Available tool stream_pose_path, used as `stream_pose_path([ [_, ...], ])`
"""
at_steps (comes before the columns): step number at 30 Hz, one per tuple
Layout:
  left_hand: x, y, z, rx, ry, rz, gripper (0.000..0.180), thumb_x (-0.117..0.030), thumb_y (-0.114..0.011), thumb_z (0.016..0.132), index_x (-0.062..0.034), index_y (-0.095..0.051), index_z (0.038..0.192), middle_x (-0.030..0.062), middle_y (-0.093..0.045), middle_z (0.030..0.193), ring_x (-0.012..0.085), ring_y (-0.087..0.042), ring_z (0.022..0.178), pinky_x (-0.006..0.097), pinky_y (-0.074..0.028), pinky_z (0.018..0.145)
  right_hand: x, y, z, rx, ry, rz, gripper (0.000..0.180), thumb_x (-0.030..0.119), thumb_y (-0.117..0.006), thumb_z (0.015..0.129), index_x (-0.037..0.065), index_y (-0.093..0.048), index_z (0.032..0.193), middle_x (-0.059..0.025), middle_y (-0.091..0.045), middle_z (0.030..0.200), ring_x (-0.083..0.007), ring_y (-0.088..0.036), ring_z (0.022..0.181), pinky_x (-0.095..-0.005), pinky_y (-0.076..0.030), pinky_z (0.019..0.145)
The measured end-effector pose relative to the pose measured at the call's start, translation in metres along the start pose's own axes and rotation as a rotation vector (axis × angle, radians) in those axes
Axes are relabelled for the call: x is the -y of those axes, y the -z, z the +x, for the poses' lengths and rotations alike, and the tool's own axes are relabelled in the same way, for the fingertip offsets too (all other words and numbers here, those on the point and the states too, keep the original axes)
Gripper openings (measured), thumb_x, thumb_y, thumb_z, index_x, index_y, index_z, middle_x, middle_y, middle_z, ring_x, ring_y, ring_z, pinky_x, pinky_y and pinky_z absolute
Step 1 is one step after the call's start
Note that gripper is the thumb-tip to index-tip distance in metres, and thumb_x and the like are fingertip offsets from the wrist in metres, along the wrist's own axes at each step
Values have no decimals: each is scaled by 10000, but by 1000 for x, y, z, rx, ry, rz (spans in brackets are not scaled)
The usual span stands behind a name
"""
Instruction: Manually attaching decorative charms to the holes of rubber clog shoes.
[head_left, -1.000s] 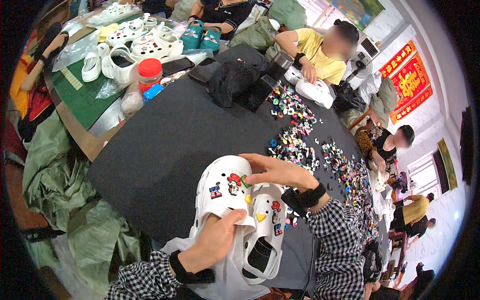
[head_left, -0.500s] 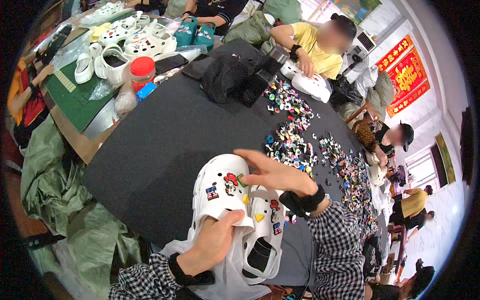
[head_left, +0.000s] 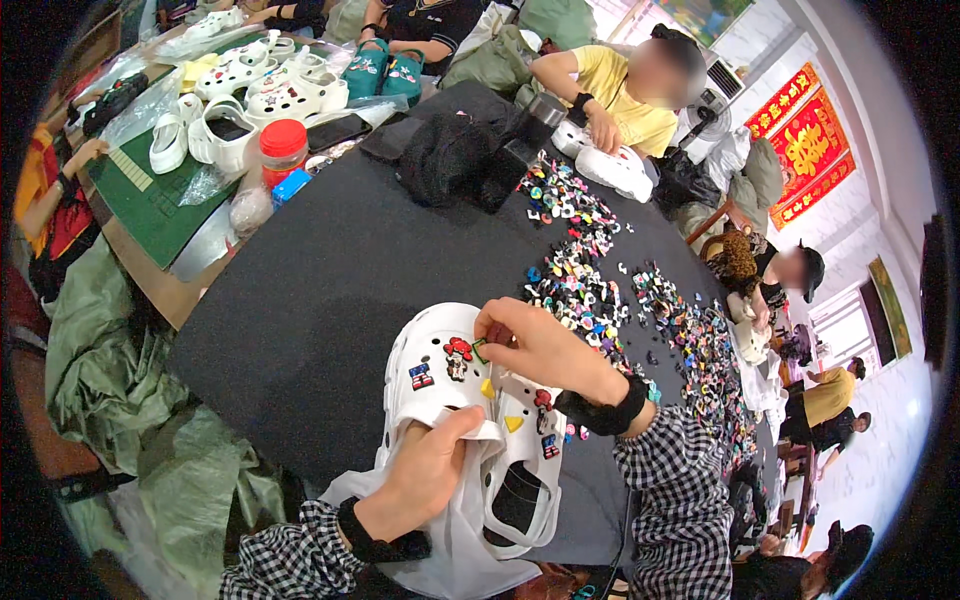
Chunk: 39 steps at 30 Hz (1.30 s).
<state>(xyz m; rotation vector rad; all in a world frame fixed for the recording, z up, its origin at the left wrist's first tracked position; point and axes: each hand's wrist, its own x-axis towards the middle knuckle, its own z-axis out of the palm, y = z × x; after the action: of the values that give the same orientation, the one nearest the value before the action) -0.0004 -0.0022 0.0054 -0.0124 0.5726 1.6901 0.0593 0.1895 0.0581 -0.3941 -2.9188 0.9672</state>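
Observation:
A white clog (head_left: 420, 345) tilts toe up above the dark table, decorated with a red-haired figure charm (head_left: 457, 358), a flag-coloured charm (head_left: 421, 376) and a yellow charm (head_left: 487, 388). My left hand (head_left: 425, 480) grips it at the opening, thumb over the strap, other fingers partly hidden inside. Curled at the clog's right side, my right hand (head_left: 550, 350) pinches a green charm (head_left: 479, 350), mostly covered by the fingertips. Beside it lies a second white clog (head_left: 530, 440) with similar charms. White translucent plastic (head_left: 460, 575) hangs beneath both.
Piles of small colourful charms (head_left: 580, 280) cover the table's right side. Farther back are a black bag (head_left: 450, 155), a red-lidded jar (head_left: 284, 150), white clogs (head_left: 290, 95) and teal clogs (head_left: 403, 75). A person in yellow (head_left: 625, 100) handles white clogs across the table.
My right hand's fingers, stretched over the clog's toe before, have curled into a pinch at the green charm. My left hand keeps its grip.

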Motion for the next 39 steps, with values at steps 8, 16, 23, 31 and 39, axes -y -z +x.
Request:
stream_pose_path([
  [8,4,1,-2,-56,-102,-4,408,-33,-563,930,17,-435,1314,97,-558,1233,197,-582,1099,368,-496,962,35,12,0,-30,114,33,197,9,-577,833,20,-597,1029,-148,-582,947,-329,-600,889,-401,-496,786],
  [16,12,-1,0,-96,-78,-40,422,18,-555,916,-53,-444,1317,82,-575,1199,215,-601,1083,392,-526,939,39,4,-7,48,157,-51,266,97,-708,817,24,-657,1068,-125,-602,996,-270,-633,888,-347,-519,749],
  [23,12,8,2,-185,-70,-8,331,-47,-588,921,-8,-511,1240,90,-608,1113,184,-619,1015,362,-558,857,41,2,10,140,88,7,272,168,-707,807,17,-600,1006,-173,-589,1007,-351,-587,962,-406,-490,840],
  [31,7,-5,-9,-100,-119,418,421,-236,-613,918,62,-545,1208,100,-605,1085,170,-592,945,307,-496,773,54,8,2,147,-113,42,263,123,-756,754,4,-605,934,-130,-625,830,-252,-626,764,-342,-495,702],
  [39,0,3,-19,-88,-163,502,444,-222,-620,911,47,-509,1247,104,-579,1145,170,-565,1017,310,-470,852,54,-3,6,170,2,9,236,114,-777,739,14,-620,884,-108,-635,823,-234,-626,746,-339,-494,690],
])
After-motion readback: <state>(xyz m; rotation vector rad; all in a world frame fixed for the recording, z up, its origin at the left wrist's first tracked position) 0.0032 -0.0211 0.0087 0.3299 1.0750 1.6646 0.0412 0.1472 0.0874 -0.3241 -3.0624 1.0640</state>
